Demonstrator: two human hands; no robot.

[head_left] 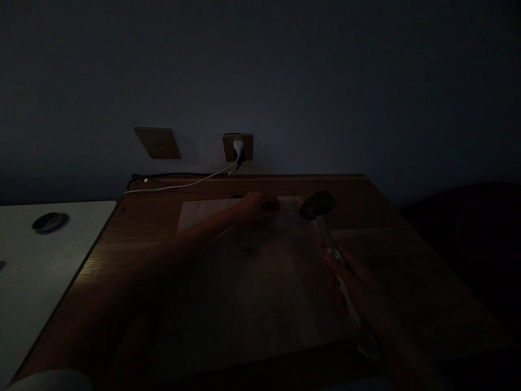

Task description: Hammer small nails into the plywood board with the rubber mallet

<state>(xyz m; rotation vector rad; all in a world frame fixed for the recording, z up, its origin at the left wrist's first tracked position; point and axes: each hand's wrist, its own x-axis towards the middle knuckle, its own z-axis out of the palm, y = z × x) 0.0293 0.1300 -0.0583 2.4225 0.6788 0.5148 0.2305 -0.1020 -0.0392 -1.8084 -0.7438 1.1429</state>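
The scene is very dark. My right hand (352,274) is wrapped round the pale handle of a hammer (321,222), whose dark, rounded head points away from me above the right edge of a board. My left hand (258,206) reaches across to the far part of that flat board (260,304), its fingers curled together. Whatever sits in those fingers, if anything, is hidden by shadow. A small cluster of tiny dark bits (250,250) lies on the board, nearer to me than my left hand.
Beneath the board is a wooden table (382,217) against the wall. A white cable (175,188) runs along its back left to a wall socket (238,146). At left, a white surface (61,271) carries a round dish-like object (50,222). A wall plate (158,143) is nearby.
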